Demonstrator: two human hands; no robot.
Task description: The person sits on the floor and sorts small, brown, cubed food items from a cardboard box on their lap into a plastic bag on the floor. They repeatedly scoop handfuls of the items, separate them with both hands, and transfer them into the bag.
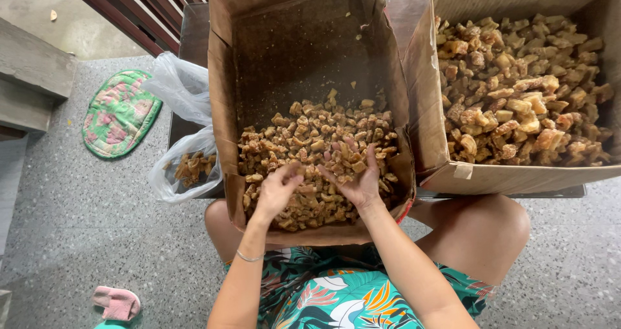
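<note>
A speckled grey floor [77,225] surrounds a dark low tabletop [193,31] bearing two cardboard boxes. In the nearer box [226,109], tilted toward the person's lap, both hands dig into brown fried chunks [310,141]: the left hand [277,190] has fingers curled together over some pieces, while the right hand [359,177] lies palm-up, fingers spread, cupping chunks. The second box [424,89] stands just beside it, heaped full, with a clear plastic bag [184,102] left.
</note>
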